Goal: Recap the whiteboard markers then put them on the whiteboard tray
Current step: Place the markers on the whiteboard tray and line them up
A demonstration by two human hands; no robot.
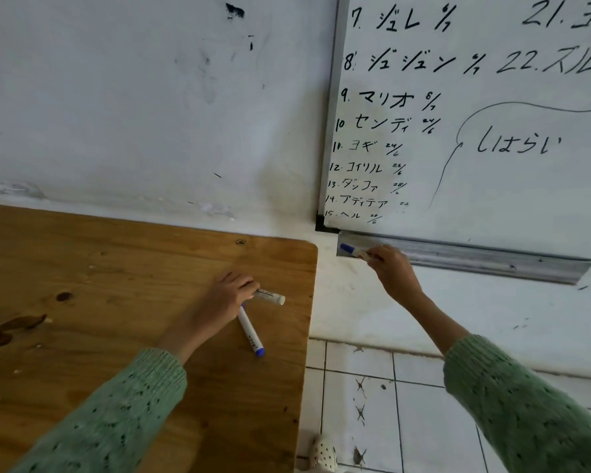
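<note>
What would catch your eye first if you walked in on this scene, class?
The whiteboard at upper right, filled with black handwriting, draws the eye first. Just below it, the right hand holds a blue-capped marker at the left end of the metal tray. On the wooden table at left, the left hand grips a second marker, with a third marker lying beside it.

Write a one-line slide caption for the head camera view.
Right hand sets a blue-capped marker in the whiteboard tray while left hand grips another marker on the wooden table.
</note>
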